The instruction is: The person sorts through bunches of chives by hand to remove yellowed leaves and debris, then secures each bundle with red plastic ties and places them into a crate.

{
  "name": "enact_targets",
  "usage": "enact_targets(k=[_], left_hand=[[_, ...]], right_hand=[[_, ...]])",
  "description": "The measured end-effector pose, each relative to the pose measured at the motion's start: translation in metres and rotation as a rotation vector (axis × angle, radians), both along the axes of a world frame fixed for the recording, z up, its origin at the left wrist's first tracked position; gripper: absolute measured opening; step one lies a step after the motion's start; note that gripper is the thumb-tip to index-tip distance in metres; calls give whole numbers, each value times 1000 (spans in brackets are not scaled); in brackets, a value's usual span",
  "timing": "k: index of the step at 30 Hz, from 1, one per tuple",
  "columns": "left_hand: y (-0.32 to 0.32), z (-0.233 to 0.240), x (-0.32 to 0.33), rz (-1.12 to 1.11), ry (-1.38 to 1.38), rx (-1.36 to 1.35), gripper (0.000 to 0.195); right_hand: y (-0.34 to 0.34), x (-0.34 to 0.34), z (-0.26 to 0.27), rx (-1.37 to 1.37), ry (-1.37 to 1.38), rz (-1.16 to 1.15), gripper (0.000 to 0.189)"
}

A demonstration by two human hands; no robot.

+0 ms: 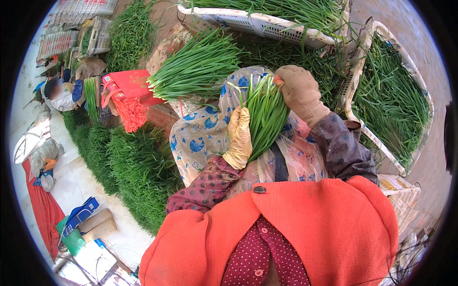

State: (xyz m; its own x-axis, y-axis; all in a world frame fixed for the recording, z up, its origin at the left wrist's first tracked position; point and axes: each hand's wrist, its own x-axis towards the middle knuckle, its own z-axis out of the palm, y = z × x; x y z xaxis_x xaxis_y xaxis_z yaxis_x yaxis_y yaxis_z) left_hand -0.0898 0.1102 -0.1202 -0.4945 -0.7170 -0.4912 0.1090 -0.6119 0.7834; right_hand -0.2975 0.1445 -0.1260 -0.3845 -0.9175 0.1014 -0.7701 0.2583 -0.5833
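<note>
A bunch of long green leafy stalks, likely Chinese chives (pixel 266 118), lies slanted over my lap, pale cut ends towards the top. My left hand (pixel 239 136), in a yellowish rubber glove, is closed around the bunch's left side. A few stalks stick out above its fingers. At the bunch's upper right is my right hand (pixel 298 91), in a dirty brown fabric glove with an orange fingertip showing. Its fingers are bent at the stalk ends; whether they pinch any stalk is hidden. A transparent plastic apron with blue prints (pixel 196 143) covers my knees.
A larger pile of chives (pixel 200 66) lies ahead, beside a red bag (pixel 132 84) and a bundle of red ties (pixel 132 114). White plastic crates (pixel 247 21) of greens stand ahead and right. Stacked greens (pixel 143 171) line the left. Another person (pixel 62 94) sits at far left.
</note>
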Motion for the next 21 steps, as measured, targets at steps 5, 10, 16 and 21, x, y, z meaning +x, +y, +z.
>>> enact_targets(k=[5,10,16,21], left_hand=[[1,0,1,-7,9,-8,34],[4,2,-3,-1,-14,-31,35],[4,-8,1,3,-38,-67,36],[5,-17,3,11,-57,-65,36]], right_hand=[[10,-12,2,-185,-236,-172,15],[17,-22,29,-254,-275,49,20],[13,-6,50,45,-149,173,22],[5,-2,36,108,-50,231,14]])
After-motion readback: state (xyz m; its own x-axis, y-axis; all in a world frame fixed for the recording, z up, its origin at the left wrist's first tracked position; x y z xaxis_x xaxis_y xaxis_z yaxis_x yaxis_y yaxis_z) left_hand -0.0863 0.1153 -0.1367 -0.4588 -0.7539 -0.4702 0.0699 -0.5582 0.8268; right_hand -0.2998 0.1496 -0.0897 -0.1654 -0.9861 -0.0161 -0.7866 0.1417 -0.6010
